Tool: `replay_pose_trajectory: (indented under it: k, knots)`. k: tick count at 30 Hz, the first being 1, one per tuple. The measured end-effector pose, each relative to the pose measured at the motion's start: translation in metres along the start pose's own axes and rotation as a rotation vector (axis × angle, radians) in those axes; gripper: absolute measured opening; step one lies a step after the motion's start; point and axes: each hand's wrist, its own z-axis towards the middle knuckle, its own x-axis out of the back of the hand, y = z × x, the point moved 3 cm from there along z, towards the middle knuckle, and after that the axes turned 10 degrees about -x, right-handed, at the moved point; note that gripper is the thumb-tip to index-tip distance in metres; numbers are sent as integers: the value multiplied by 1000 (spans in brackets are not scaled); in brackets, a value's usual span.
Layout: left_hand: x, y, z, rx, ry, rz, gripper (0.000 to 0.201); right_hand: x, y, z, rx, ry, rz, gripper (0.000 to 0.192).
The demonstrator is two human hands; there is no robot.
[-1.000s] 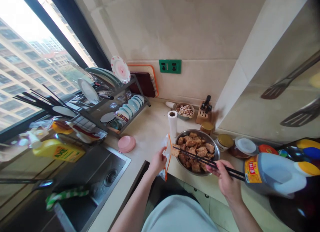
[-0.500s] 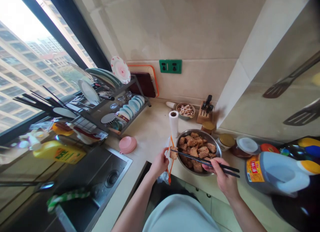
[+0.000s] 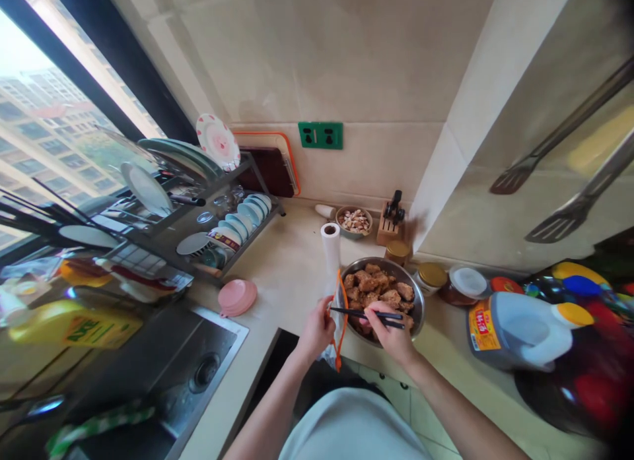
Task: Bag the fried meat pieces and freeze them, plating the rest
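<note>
Over bowl [image 3: 420, 300], R hand [image 3: 391, 323] w/ chopsticks [image 3: 366, 313] moved nearer bag [image 3: 339, 315] (L-held).

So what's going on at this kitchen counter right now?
A person stands at a beige counter. Their right hand holds a pair of black chopsticks over a round steel bowl full of brown fried pieces. Their left hand holds open a clear plastic bag with an orange rim at the bowl's left edge, and the chopstick tips point towards it. A white paper roll stands just behind.
</note>
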Motion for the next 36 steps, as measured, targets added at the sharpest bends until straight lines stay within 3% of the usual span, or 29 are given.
replay_pose_trajectory:
  k: [3, 9, 12, 18, 25, 36]
  knots:
    - [-3, -8, 7, 70, 3, -105, 55, 14, 2, -6, -52, 43, 68, 28]
    - [7, -13, 12, 95, 83, -195, 49, 109, 8, -24, -172, 456, 265, 35]
    - [17, -17, 12, 88, 106, -186, 48, 135, 25, -11, -192, 565, 330, 40]
    - [33, -22, 11, 65, 212, -128, 53, 133, 54, 11, -310, 546, 482, 45]
    - [33, -17, 0, 32, 179, -40, 51, 130, 50, -2, -321, 420, 366, 39]
    - [28, -16, 0, 120, 193, -300, 48, 141, 43, -17, -155, 427, 238, 30]
